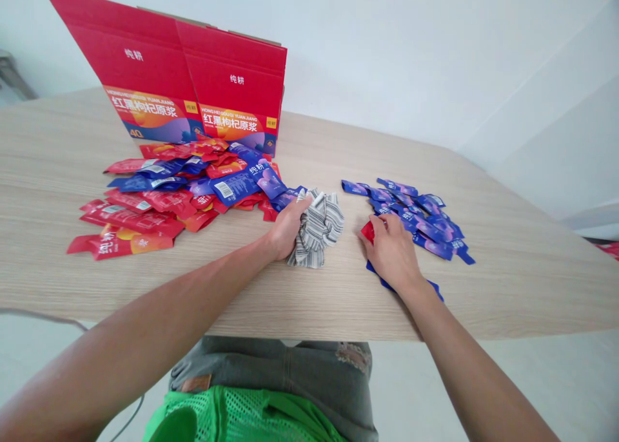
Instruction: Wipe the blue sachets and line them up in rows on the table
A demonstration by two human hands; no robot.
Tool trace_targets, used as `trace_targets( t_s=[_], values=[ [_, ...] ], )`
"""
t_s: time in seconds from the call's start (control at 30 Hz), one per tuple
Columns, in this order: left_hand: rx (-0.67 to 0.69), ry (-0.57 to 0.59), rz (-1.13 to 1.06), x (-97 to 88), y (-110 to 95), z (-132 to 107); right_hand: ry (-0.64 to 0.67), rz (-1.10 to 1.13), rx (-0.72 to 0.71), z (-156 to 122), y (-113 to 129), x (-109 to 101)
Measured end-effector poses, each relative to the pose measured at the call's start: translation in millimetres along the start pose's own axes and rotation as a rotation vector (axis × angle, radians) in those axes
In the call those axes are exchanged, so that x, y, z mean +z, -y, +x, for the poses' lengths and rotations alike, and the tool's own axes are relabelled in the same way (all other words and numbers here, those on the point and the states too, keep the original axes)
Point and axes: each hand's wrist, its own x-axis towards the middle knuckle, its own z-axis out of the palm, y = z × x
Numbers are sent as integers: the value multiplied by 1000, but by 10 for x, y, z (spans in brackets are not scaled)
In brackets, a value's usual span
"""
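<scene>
My left hand [286, 226] is closed round a crumpled striped cloth [319, 228] resting on the wooden table [507, 268]. My right hand [393, 252] lies palm down on a red sachet [368, 231] and a blue sachet [382, 279], fingers curled over them, at the near edge of a pile of blue sachets [420, 218]. A larger heap of mixed red and blue sachets [178, 194] spreads to the left of the cloth.
Two red cartons [193, 87] stand open at the back of the table behind the mixed heap. A white wall runs behind. A thin cable [43, 318] hangs below the table's front edge at left.
</scene>
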Motion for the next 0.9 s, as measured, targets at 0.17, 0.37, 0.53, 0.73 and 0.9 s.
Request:
trace_targets(
  t_s=[0.17, 0.37, 0.53, 0.73, 0.9],
  values=[
    [-60, 6, -40, 42, -18, -14, -108, 102, -14, 105, 43, -150],
    [-85, 63, -140, 57, -60, -24, -274, 395, -151, 494, 469, -313],
    [-40, 103, -211, 52, -131, -48, -181, 548, -252, 772, 1012, -69],
    [33, 170, -235, 10, -133, -19, -12, 555, -212, 789, 1250, 236],
    [22, 228, -206, 59, -60, -21, -56, 624, -66, 848, 1131, 254]
  ],
)
